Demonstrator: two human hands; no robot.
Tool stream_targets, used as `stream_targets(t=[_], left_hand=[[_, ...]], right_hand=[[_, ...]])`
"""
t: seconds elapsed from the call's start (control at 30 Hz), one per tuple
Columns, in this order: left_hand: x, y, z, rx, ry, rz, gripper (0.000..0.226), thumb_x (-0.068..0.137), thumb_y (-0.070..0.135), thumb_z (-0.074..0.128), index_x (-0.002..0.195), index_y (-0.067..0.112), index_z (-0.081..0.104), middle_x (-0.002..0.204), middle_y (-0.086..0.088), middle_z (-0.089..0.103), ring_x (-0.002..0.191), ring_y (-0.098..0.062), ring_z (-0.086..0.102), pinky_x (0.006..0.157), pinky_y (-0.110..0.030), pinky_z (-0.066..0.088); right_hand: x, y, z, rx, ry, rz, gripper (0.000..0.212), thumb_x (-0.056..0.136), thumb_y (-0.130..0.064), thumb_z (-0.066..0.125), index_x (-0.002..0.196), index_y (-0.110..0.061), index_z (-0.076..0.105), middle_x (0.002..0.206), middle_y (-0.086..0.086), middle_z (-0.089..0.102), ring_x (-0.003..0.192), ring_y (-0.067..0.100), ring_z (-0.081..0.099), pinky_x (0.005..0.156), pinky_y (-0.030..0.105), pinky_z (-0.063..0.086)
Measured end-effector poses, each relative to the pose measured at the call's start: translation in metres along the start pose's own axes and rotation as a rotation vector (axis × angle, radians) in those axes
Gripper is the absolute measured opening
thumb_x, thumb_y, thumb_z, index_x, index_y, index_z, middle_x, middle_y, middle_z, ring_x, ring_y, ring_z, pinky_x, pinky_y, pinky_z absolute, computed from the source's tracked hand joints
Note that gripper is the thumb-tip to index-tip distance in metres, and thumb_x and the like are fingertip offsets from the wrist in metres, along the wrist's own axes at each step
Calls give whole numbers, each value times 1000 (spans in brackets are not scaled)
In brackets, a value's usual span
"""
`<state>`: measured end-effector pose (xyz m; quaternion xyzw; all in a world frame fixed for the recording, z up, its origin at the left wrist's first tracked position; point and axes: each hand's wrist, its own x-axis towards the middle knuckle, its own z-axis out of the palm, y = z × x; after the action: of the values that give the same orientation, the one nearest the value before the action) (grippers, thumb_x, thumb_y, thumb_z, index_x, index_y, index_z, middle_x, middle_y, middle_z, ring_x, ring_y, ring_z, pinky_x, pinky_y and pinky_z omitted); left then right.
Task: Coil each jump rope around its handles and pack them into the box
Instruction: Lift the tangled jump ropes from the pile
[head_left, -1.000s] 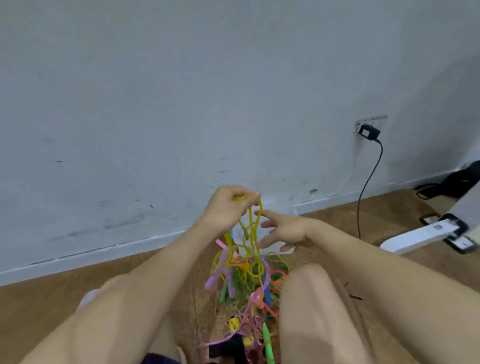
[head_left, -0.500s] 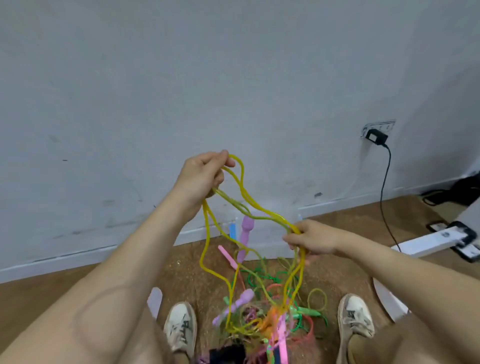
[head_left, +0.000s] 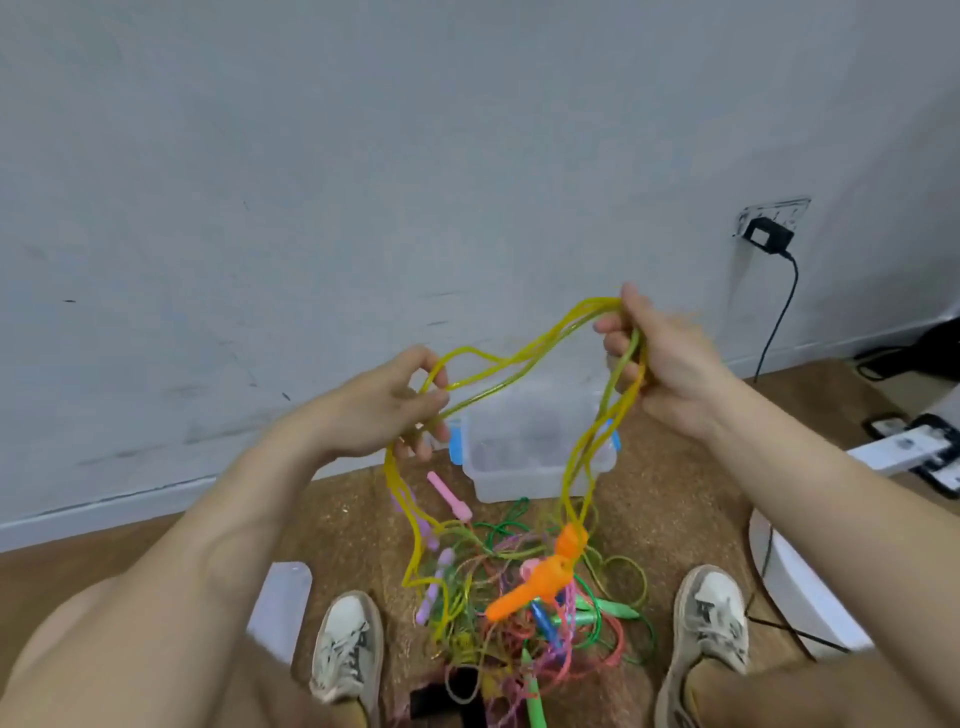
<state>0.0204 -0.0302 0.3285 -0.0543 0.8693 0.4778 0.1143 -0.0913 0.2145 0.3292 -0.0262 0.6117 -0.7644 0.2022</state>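
Both hands pinch the yellow jump rope (head_left: 511, 358) — left hand (head_left: 387, 410) low, right hand (head_left: 657, 358) higher — its loops hanging over the tangled rope pile (head_left: 524, 592) before the clear plastic box (head_left: 530, 457).

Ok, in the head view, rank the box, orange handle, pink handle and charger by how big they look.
Box, orange handle, then pink handle and charger, too alike to rank.

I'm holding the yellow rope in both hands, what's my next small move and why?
Probably raise the left hand and right hand to draw the yellow rope clear of the tangled pile: its lower loops hang into other ropes, so it cannot be coiled yet.
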Motion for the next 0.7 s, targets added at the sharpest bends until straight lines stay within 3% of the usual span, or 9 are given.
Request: stream_targets(t=[0.07,0.13,0.2,0.3,0.4,0.5,0.57,0.63,0.7], left_hand=[[-3,1,-7,-2,47,12,13,94,11,56,102,13,46,84,-15,72,66,-25,67,52,-30,50],[-7,-1,-16,142,56,-14,16,88,13,65,101,17,57,78,-9,73,69,-22,68,56,-30,51],[-12,-3,-22,248,42,-5,11,86,29,69,94,23,66,71,-7,72,62,-17,62,58,-30,46],[-19,2,-22,166,38,56,41,80,56,66,83,16,73,71,-18,66,54,-12,42,55,-28,33],[-24,10,-17,44,134,110,36,76,45,62,78,11,71,57,-10,59,48,-6,38,46,-19,29],[-29,14,-21,-173,288,180,31,81,41,61,75,11,68,46,3,44,44,-7,34,43,-17,26],[-32,18,-24,-397,350,236,32,88,38,60,68,14,68,47,0,35,42,-9,26,41,-20,20],[-37,22,-26,-501,315,251,36,87,35,55,62,13,69,51,-3,32,42,-10,20,43,-21,15],[-37,17,-24,-226,237,201,37,88,33,61,59,12,70,47,-3,31,43,-11,22,42,-22,17]], right_hand=[[5,-5,-7,-156,-65,-71,48,100,-43,42,70,-9,60,45,-2,40,31,8,30,35,19,20],[5,-11,-19,-517,-246,-75,48,98,-40,44,75,-5,67,49,2,45,37,9,32,39,21,23],[6,-16,-31,-762,-497,17,47,92,-42,48,84,-2,72,58,5,53,47,12,38,47,22,31],[7,-10,-42,-1057,-624,118,36,85,-42,52,86,-15,76,58,-9,63,62,19,49,61,27,37],[16,7,-41,-1122,-576,104,20,92,-31,58,87,-23,75,65,-9,69,72,21,61,68,31,44],[21,11,-35,-1119,-624,95,9,85,-29,70,93,-32,74,82,-3,72,73,7,61,74,35,48],[17,14,-29,-1121,-742,149,37,73,-45,75,108,-37,68,95,-5,73,83,7,65,85,42,51],[11,22,-19,-1097,-861,275,54,71,-48,69,123,-36,58,108,-4,73,94,9,68,90,43,50],[6,38,-8,-1100,-941,390,51,77,-48,64,125,-37,55,110,-2,72,94,11,70,81,34,49]])
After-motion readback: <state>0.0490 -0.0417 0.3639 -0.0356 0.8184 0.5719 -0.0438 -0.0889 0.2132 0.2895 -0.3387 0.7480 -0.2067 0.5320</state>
